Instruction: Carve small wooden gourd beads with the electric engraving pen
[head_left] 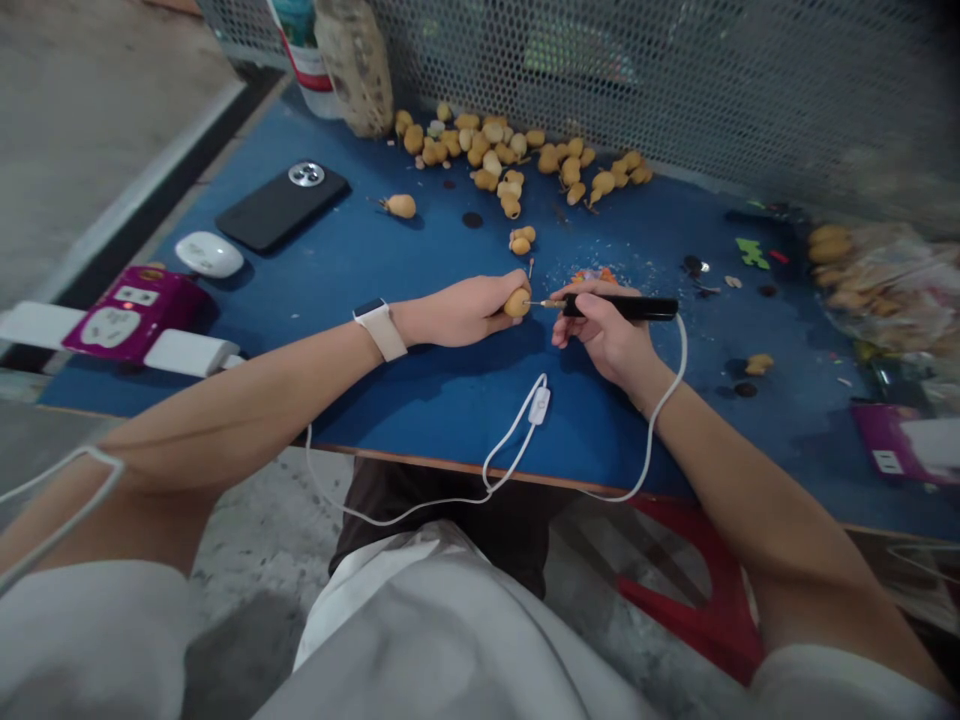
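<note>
Pinched between the thumb and fingers of my left hand [472, 310] is a small tan gourd [517, 303], its thin stem pointing up and away. My right hand [611, 335] grips a black pen-shaped rotary tool [634, 307] like a pencil. A slim metal bit [541, 303] reaches left from the tool to the gourd and appears to touch its surface. From the tool's back end a white cable [681, 365] loops down to an inline switch [539, 405]. Pale shavings and an orange item [596, 275] lie just beyond my right hand.
Many small gourds [491, 140] are heaped along the mesh screen [675, 90]. A phone [283, 205], a white case [209, 255] and a purple power strip [139, 312] lie at left. A jar [354, 70] stands behind. Plastic bags [896, 290] sit at right.
</note>
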